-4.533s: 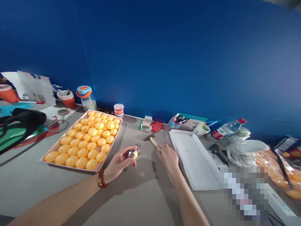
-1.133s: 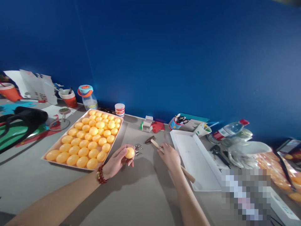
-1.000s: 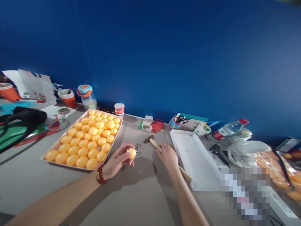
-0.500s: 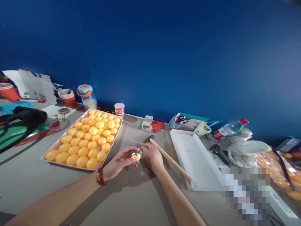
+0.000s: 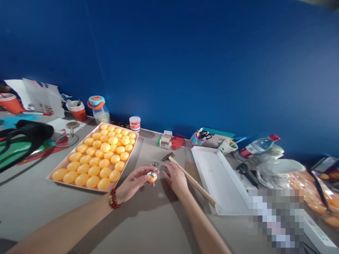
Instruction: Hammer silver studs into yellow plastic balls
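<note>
My left hand, with a red bead bracelet at the wrist, pinches a ball between thumb and fingers. The ball looks like an orange ping-pong ball with a shiny silver cover over its upper part. Just beyond it on the table lies a small heap of shiny silver bits. My right hand rests on the table, fingers stretched out and apart, holding nothing. A hammer with a wooden handle lies right beside it. On the left, a shallow box holds rows of orange balls.
A white shallow tray lies right of the hammer. Along the blue wall stand a lidded jug, a small tub, little boxes, a pen cup and a plastic bottle. A bag of orange balls lies far right.
My right hand has drawn slightly back and to the right, away from the silver bits, with its fingers spreading. My left hand keeps the ball, turned and shifted a little.
</note>
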{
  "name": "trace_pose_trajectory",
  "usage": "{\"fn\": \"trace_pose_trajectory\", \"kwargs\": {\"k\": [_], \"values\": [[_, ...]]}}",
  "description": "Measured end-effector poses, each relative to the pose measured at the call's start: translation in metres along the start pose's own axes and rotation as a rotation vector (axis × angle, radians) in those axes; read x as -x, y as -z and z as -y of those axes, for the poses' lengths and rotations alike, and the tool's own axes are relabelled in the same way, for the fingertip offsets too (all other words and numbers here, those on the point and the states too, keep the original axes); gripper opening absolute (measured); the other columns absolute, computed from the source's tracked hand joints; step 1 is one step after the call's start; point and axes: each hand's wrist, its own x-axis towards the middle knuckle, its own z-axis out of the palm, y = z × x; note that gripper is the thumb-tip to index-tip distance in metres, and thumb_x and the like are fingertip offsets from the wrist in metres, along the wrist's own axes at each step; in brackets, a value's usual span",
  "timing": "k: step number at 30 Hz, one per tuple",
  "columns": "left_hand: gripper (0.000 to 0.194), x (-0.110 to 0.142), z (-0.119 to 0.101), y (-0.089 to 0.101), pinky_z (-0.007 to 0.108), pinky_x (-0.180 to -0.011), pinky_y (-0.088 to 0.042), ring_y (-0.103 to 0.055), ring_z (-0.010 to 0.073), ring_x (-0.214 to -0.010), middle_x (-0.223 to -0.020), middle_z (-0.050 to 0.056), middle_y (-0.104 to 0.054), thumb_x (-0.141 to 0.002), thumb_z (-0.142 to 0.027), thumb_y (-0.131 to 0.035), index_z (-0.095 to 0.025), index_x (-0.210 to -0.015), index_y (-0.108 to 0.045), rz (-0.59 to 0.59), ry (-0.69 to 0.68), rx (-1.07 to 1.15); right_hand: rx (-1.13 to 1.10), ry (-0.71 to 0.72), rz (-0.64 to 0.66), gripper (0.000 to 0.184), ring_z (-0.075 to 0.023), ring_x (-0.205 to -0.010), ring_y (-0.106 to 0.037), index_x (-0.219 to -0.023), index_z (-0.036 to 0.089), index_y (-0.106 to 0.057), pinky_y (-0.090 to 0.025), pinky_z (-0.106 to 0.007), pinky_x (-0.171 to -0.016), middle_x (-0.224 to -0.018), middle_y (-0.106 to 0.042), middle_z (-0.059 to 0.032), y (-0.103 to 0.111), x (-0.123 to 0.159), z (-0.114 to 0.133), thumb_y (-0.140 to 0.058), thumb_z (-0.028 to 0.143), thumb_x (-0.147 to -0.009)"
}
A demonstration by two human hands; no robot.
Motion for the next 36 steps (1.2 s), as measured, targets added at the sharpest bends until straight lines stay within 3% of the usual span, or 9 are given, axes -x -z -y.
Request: {"fn": "trace_pose_trajectory", "kwargs": {"k": [7,11,14,22,27,32,36], "values": [[0.028,-0.002,0.004,0.003,0.037,-0.080,-0.053,-0.063,0.0237,-0.097,-0.116,0.012,-0.067,-0.088,-0.030,-0.064,-0.021,-0.115,-0.069,-0.050,-0.018,-0.031,-0.023,-0.015,0.024,0.015,-0.0227,-0.093,-0.059,-0.091,0.019,-0.066,-0.045,-0.032,-0.086,-0.095,-0.065,-0.0077,0.004,-0.001,0.002,-0.051,0.017,-0.091],[0.029,-0.001,0.006,0.005,0.032,-0.072,-0.053,-0.065,0.0156,-0.074,-0.111,0.009,-0.066,-0.089,-0.029,-0.063,-0.021,-0.116,-0.068,-0.051,-0.045,-0.072,-0.073,-0.037,-0.003,0.018,-0.0216,-0.086,-0.060,-0.086,0.021,-0.066,-0.045,-0.030,-0.081,-0.087,-0.067,-0.0058,0.004,0.000,0.005,-0.049,0.018,-0.092],[0.029,-0.001,0.007,0.005,0.031,-0.068,-0.053,-0.064,0.0122,-0.066,-0.122,0.009,-0.061,-0.087,-0.026,-0.065,-0.022,-0.116,-0.067,-0.019,-0.109,-0.121,-0.148,-0.047,-0.027,0.018,-0.0193,-0.082,-0.062,-0.089,0.021,-0.065,-0.046,-0.027,-0.077,-0.086,-0.070,-0.0041,0.006,0.001,0.006,-0.048,0.019,-0.093],[0.026,0.001,0.001,-0.001,0.036,-0.077,-0.056,-0.068,0.0169,-0.077,-0.133,0.011,-0.053,-0.094,-0.030,-0.054,-0.023,-0.116,-0.067,-0.018,-0.105,-0.096,-0.725,-0.261,-0.050,0.016,-0.0178,-0.069,-0.066,-0.082,0.020,-0.068,-0.052,-0.027,-0.067,-0.075,-0.070,-0.0018,0.008,0.000,0.010,-0.060,0.033,-0.086],[0.030,0.001,-0.006,-0.005,0.035,-0.078,-0.056,-0.069,0.0181,-0.080,-0.117,0.009,-0.063,-0.093,-0.028,-0.057,-0.023,-0.122,-0.062,-0.040,-0.069,-0.068,-1.056,-0.345,-0.032,0.022,-0.0195,-0.074,-0.070,-0.094,0.019,-0.069,-0.057,-0.032,-0.072,-0.082,-0.073,-0.0043,0.007,-0.001,0.012,-0.070,0.035,-0.079],[0.030,-0.001,-0.007,-0.009,0.039,-0.083,-0.057,-0.068,0.0240,-0.095,-0.114,0.009,-0.062,-0.090,-0.027,-0.063,-0.023,-0.120,-0.060,-0.035,-0.029,-0.001,-1.206,-0.422,0.007,0.022,-0.0220,-0.078,-0.071,-0.082,0.019,-0.071,-0.059,-0.034,-0.071,-0.081,-0.074,-0.0056,0.020,-0.002,0.020,-0.077,0.038,-0.072],[0.030,-0.002,-0.001,-0.008,0.035,-0.081,-0.059,-0.066,0.0202,-0.093,-0.111,0.006,-0.062,-0.084,-0.023,-0.071,-0.023,-0.113,-0.062,-0.083,-0.069,0.008,-1.429,-0.478,-0.005,0.026,-0.0208,-0.081,-0.070,-0.077,0.019,-0.067,-0.059,-0.028,-0.061,-0.095,-0.069,-0.0047,0.032,-0.001,0.030,-0.082,0.038,-0.067]]}}
